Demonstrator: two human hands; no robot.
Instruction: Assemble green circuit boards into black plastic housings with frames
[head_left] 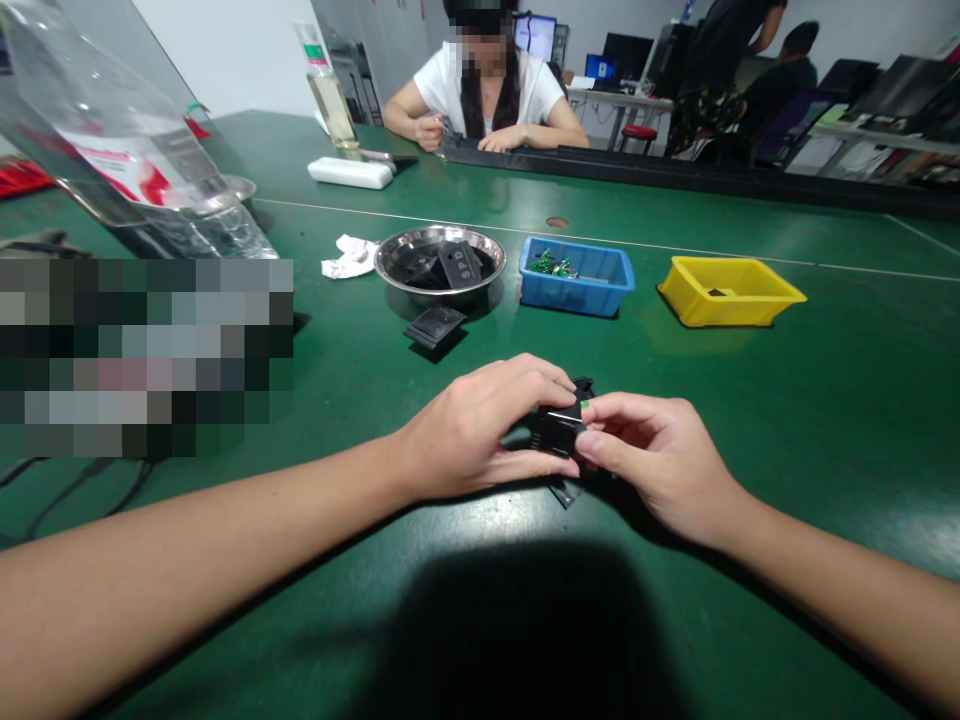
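Over the near middle of the table, my left hand (480, 425) grips a black plastic housing (559, 432) between its fingers above and thumb below. My right hand (660, 455) is closed at the housing's right side, thumb against its edge. A small green piece (586, 404) shows at the right index fingertip, touching or very close to the housing; its exact kind is too small to make out. Beneath the hands lies another flat black part (566, 492), partly covered. Fingers hide much of the housing.
Beyond my hands stand a steel bowl (382, 272) of black plastic parts, a blue bin (577, 300) with small green pieces and a yellow bin (727, 312). Black parts (435, 326) lie before the bowl. A large plastic bottle (142, 150) leans at left. A person (487, 100) sits opposite.
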